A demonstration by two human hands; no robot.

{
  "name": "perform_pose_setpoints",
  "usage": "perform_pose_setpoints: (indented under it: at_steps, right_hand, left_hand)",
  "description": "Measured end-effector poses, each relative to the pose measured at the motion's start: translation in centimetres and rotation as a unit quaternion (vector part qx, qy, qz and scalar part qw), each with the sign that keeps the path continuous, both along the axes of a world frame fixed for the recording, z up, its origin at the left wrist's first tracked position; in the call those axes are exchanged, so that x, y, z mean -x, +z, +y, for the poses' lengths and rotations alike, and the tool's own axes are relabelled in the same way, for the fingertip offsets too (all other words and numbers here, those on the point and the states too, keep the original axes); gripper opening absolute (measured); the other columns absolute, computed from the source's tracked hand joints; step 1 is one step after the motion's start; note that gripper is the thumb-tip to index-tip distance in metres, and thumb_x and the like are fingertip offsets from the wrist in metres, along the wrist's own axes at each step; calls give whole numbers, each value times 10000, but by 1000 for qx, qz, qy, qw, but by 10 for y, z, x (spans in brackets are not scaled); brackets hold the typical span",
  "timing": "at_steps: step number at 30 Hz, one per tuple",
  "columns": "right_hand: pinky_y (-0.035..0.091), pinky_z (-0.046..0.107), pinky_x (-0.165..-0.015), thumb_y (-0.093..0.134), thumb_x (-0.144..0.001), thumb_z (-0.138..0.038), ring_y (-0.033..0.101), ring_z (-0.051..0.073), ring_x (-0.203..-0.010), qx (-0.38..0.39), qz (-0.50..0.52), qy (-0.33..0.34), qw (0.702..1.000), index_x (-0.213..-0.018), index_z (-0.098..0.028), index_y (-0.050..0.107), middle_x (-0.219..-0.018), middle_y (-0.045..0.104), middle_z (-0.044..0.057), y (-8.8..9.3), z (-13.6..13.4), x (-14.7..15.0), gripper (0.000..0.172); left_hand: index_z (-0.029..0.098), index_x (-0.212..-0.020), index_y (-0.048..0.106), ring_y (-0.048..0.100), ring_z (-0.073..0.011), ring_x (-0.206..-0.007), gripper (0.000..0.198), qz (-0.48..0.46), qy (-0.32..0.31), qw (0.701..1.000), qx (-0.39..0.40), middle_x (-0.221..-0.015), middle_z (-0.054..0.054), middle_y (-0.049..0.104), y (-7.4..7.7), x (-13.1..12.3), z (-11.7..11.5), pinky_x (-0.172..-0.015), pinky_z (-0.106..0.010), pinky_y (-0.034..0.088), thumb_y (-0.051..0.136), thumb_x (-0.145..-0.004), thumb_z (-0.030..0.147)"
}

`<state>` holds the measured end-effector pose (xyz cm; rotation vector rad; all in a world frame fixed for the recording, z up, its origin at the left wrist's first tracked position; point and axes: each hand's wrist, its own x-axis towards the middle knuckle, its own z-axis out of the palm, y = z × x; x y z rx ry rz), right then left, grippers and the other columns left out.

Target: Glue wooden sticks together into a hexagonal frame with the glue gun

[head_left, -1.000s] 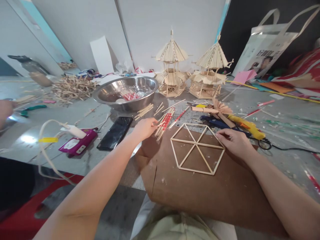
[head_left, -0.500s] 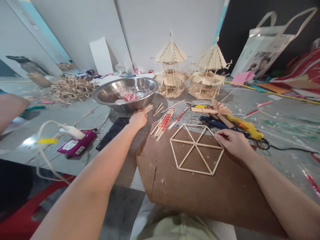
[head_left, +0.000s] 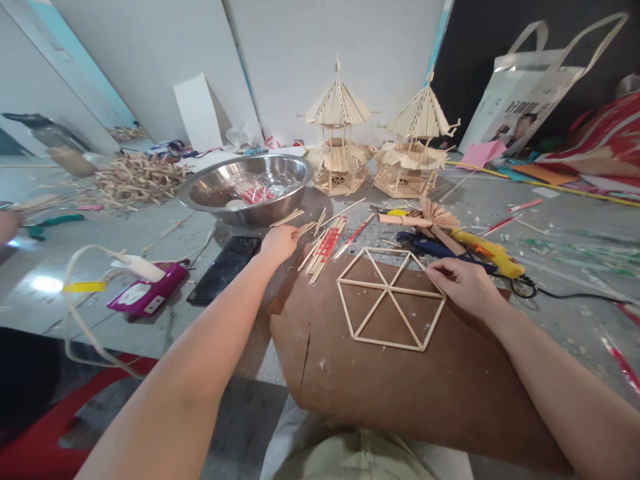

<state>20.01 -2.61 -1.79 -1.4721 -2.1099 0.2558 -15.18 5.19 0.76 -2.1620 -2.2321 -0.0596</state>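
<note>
A hexagonal frame of thin wooden sticks (head_left: 387, 288) with spokes meeting at its centre lies on a brown sheet (head_left: 380, 387). My right hand (head_left: 460, 283) pinches its upper right edge between thumb and fingers. Beyond the phone, my left hand (head_left: 280, 245) is closed, with short wooden sticks (head_left: 306, 229) poking out at its fingertips. A few more sticks (head_left: 287, 218) lie just behind that hand, beside the steel bowl (head_left: 200, 200). Between my hands rests a bundle of sticks with red-printed wrapping (head_left: 327, 250).
Two stick-built pavilion models (head_left: 337, 133) (head_left: 417, 140) stand at the back. A yellow glue gun (head_left: 493, 253) lies right, its cable trailing. A black phone (head_left: 225, 270), purple power socket (head_left: 150, 290) and stick pile (head_left: 137, 180) are left. Another person's hand (head_left: 7, 227) shows at the left edge.
My left hand has shifted slightly right and down, and some sticks now lie apart behind it. My right hand stays on the frame. The other person's hand has drawn back leftward.
</note>
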Motion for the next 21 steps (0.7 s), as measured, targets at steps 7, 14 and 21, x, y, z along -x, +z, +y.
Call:
perform_pose_setpoints:
  at_steps: [7,14,21]
  right_hand:
    - [431,238,-509,448,-754,-328,567,140,-539,-3,-5,-1,1000,-711,-199,600,-655,641,14,-2,1,-1,204]
    - [433,241,-531,449,-754,-338,567,140,-559,7,-9,-8,1000,-719,-198,602,-672,641,12,0,1,-2,210]
    - [423,231,-513,446,-749,-329,565,139,-545,-8,-14,-7,1000,-697,-196,608,-657,645,18,3,0,1,215]
  left_hand:
    - [196,-834,637,564,-214,-859,233,6,24,999,21,-911,-77,633,9,-2,2,-740,-283,417,454,-717,280]
    - [170,-573,618,583,-215,-706,138,-8,23,994,102,-661,-77,630,16,-2,14,-657,-269,405,558,-594,292]
    - [151,-654,584,532,-163,-613,139,-85,36,990,111,-583,-36,549,31,-6,0,-538,-248,366,529,-623,274]
